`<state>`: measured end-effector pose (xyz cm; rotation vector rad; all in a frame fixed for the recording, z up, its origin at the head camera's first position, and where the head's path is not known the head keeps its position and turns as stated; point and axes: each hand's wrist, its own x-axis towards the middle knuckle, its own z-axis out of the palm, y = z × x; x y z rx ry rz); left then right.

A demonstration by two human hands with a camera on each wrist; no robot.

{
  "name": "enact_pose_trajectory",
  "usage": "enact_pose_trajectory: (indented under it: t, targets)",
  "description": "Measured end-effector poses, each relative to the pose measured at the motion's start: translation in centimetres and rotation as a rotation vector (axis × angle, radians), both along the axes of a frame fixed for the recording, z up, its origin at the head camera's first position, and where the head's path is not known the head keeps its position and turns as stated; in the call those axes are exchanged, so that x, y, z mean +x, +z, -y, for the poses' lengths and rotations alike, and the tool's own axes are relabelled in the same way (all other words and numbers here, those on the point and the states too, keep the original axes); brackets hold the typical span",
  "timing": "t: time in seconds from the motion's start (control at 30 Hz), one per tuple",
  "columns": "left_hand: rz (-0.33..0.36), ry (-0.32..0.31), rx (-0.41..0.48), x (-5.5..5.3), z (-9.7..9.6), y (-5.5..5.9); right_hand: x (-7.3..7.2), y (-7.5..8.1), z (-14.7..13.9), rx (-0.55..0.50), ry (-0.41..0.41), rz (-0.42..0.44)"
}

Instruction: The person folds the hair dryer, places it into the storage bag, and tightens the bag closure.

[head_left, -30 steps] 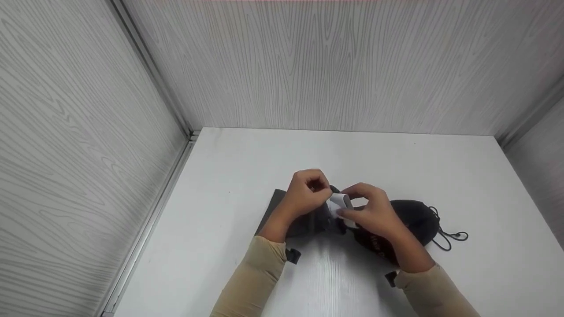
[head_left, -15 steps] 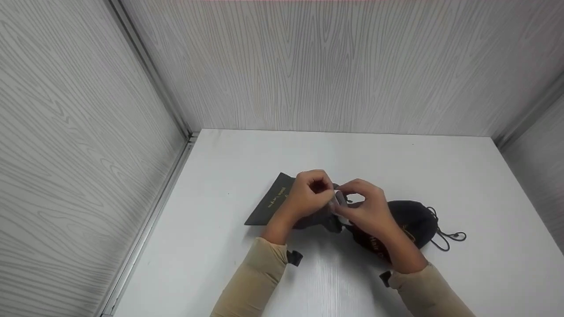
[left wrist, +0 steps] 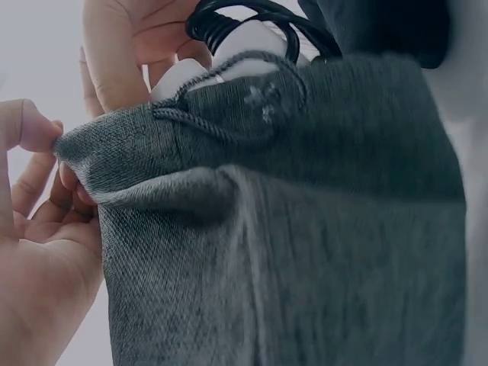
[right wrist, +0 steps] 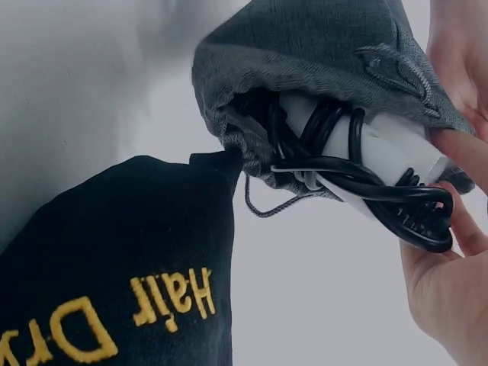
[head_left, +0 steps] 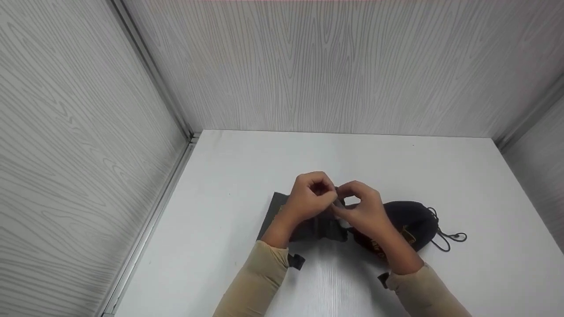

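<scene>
A grey cloth drawstring bag (head_left: 326, 231) is in front of me, beneath both hands. Its mouth faces right, and a white appliance (right wrist: 396, 149) with a black cord (right wrist: 381, 187) wound round it sticks partly out. My left hand (head_left: 310, 198) pinches the rim of the bag (left wrist: 114, 141) between thumb and fingers. With curled fingers, my right hand (head_left: 363, 211) holds the protruding end of the appliance and its cord. The rest of the appliance is hidden in the cloth, so its kind cannot be told.
To the right, partly under my right forearm, lies a black drawstring bag (head_left: 412, 215) with yellow "Hair Dr" lettering. Its cord (head_left: 449, 237) trails right. A white table (head_left: 246, 154) carries everything, with wood-grain panels (head_left: 326, 66) at the back and sides.
The white end visible between my hands one second ago is now mostly out of sight in the head view. The grey bag's left end rose, then dropped again. My right hand shifted slightly left.
</scene>
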<state>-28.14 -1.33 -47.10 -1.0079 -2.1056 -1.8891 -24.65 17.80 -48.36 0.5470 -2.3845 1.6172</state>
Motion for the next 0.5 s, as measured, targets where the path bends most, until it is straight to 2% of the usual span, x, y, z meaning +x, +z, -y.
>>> enact_pose_trajectory:
  t: [0.17, 0.33, 0.43, 0.5]
  targets:
    - [0.000, 0.074, 0.039, -0.1, 0.2, 0.4, -0.2, 0.0, -1.2, -0.041, 0.056, 0.045]
    - [-0.003, 0.132, 0.088, -0.1, 0.4, 1.1, -0.6, 0.1, -2.8, -0.025, -0.012, 0.012]
    - [-0.016, 0.153, 0.094, -0.1, 0.7, 1.5, -0.8, -0.1, -3.5, 0.002, -0.022, 0.055]
    - [-0.025, 0.171, 0.099, -0.2, 0.9, 1.7, -0.9, -0.4, -3.8, 0.039, 0.009, 0.106]
